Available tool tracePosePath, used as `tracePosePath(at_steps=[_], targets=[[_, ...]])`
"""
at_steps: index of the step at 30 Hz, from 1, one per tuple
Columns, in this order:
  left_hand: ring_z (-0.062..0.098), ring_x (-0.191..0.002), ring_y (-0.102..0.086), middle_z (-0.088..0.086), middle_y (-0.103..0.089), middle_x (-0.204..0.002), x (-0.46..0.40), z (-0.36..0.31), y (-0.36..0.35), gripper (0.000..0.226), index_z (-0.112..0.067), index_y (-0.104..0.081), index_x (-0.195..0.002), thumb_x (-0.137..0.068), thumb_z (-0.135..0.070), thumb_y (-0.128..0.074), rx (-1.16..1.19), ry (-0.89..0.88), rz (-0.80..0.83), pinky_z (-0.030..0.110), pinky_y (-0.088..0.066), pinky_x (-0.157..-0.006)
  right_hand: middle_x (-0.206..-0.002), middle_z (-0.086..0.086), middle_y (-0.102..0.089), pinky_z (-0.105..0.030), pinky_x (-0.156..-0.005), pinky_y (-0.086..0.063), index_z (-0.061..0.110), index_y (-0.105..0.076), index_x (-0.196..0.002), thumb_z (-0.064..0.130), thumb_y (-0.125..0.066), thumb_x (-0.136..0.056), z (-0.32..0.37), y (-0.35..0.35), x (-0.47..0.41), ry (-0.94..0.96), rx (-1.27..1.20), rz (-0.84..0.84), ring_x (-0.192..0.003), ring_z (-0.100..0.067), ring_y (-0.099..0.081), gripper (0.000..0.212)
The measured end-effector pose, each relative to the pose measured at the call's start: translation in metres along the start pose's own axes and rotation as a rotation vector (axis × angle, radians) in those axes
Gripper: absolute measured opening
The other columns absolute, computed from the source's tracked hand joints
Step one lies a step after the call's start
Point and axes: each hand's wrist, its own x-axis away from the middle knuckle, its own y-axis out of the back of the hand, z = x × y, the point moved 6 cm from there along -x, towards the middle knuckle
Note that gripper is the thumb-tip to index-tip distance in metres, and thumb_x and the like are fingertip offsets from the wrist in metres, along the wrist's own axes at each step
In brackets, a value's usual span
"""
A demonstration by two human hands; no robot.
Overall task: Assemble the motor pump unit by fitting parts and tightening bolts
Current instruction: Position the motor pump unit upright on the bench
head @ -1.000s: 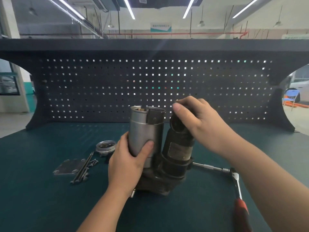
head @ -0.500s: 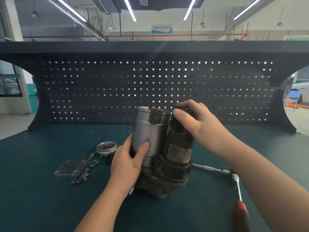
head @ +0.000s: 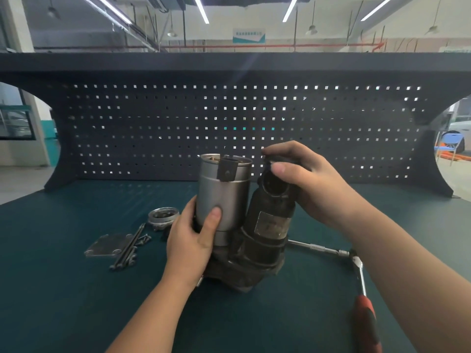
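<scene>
From the head camera, the motor pump unit (head: 244, 250) stands on the green bench mat (head: 76, 301), tipped slightly. The left hand (head: 191, 240) grips its silver cylinder (head: 221, 197); the right hand (head: 303, 179) curls around the top of the dark cylinder (head: 270, 225).

This looks like positioning before fitting. The end cap (head: 163, 216), plate (head: 107, 247) and long bolts (head: 128, 248) lie to the left, the ratchet wrench (head: 356, 271) to the right; next probably comes steadying the unit and fetching a part.
</scene>
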Motion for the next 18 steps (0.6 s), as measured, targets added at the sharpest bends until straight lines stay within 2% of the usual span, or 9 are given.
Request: tracePosePath(at_steps=[2, 5, 8, 12, 15, 18], targets=[[-0.006, -0.101, -0.061, -0.02, -0.068, -0.107, 0.0, 0.001, 0.0, 0.076, -0.032, -0.058, -0.125, -0.065, -0.079, -0.049, 0.0, 0.007, -0.002, 0.024, -0.047, -0.085, -0.1, 0.001, -0.07, -0.025, -0.075, -0.05, 0.023, -0.067, -0.1, 0.037, -0.075, -0.059, -0.002, 0.003, -0.001, 0.018, -0.076, -0.017, -0.088, -0.016, -0.065, 0.044], [-0.001, -0.104, -0.062, -0.019, -0.068, -0.108, -0.001, 0.001, 0.0, 0.074, -0.035, -0.058, -0.125, -0.066, -0.079, -0.049, -0.006, 0.016, 0.003, 0.031, -0.049, -0.091, -0.111, -0.001, -0.067, -0.031, -0.084, -0.052, 0.025, -0.064, -0.1, 0.04, -0.076, -0.056, -0.003, 0.003, 0.0, 0.048, -0.079, -0.101, -0.099, -0.016, -0.065, 0.048], [0.008, -0.107, -0.062, -0.011, -0.067, -0.114, -0.001, -0.001, -0.001, 0.078, -0.032, -0.055, -0.127, -0.065, -0.08, -0.049, -0.008, 0.03, 0.027, 0.043, -0.049, -0.096, -0.104, -0.003, -0.068, -0.026, -0.081, -0.053, 0.026, -0.061, -0.094, 0.053, -0.076, -0.056, 0.006, -0.013, 0.005, 0.139, 0.124, -0.211, -0.094, -0.013, -0.066, 0.05], [0.012, -0.108, -0.062, -0.008, -0.067, -0.115, 0.0, -0.002, -0.001, 0.078, -0.032, -0.055, -0.126, -0.065, -0.08, -0.049, 0.004, 0.043, 0.036, 0.046, -0.049, -0.096, -0.105, -0.002, -0.065, -0.024, -0.084, -0.05, 0.026, -0.056, -0.094, 0.059, -0.076, -0.057, 0.014, -0.028, 0.009, 0.239, 0.267, -0.262, -0.098, -0.011, -0.064, 0.053], [0.016, -0.108, -0.062, -0.003, -0.066, -0.115, 0.001, -0.003, -0.001, 0.078, -0.029, -0.056, -0.124, -0.062, -0.075, -0.056, -0.004, 0.045, 0.046, 0.047, -0.049, -0.095, -0.108, 0.007, -0.062, -0.016, -0.083, -0.047, 0.026, -0.051, -0.103, 0.055, -0.075, -0.054, 0.008, -0.018, 0.013, 0.238, 0.184, -0.298, -0.099, -0.002, -0.062, 0.062], [0.02, -0.107, -0.061, 0.001, -0.066, -0.112, -0.001, -0.004, -0.004, 0.079, -0.026, -0.06, -0.12, -0.056, -0.072, -0.064, -0.039, 0.041, 0.078, 0.049, -0.049, -0.094, -0.118, 0.008, -0.056, -0.014, -0.085, -0.048, 0.034, -0.041, -0.115, 0.055, -0.074, -0.055, -0.007, -0.015, 0.022, 0.238, 0.052, -0.448, -0.102, 0.003, -0.06, 0.072]])
